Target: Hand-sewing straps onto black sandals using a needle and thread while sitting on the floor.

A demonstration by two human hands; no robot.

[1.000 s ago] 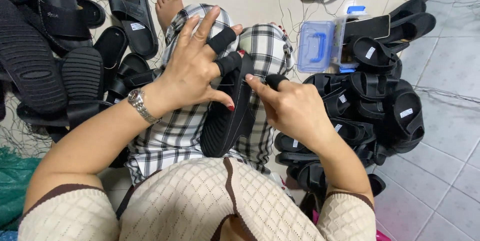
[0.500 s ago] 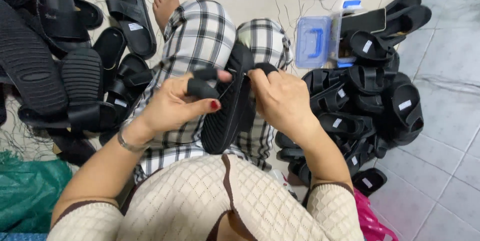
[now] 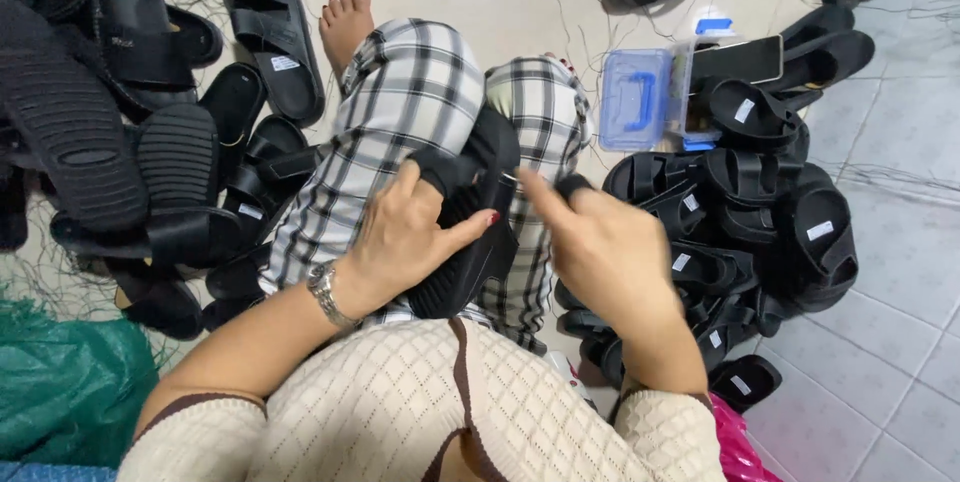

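A black sandal [image 3: 478, 232] stands on edge in my lap, between my plaid-trousered legs [image 3: 400, 112]. My left hand [image 3: 405, 237], with a silver watch at the wrist, grips the sandal's strap and side. My right hand [image 3: 600, 242] is blurred just right of the sandal, index finger pointing toward its strap; its fingertips pinch something small that I cannot make out.
Heaps of black sandals lie on the tiled floor at left [image 3: 120, 152] and right [image 3: 760, 212]. A clear blue plastic box [image 3: 640, 100] and a dark phone [image 3: 735, 62] sit by the right heap. A green mesh sack [image 3: 60, 392] is at lower left. Loose threads litter the floor.
My left hand came down from a raised, spread pose and closed on the sandal's strap. The right hand shifted slightly right and is now in motion beside the sandal.
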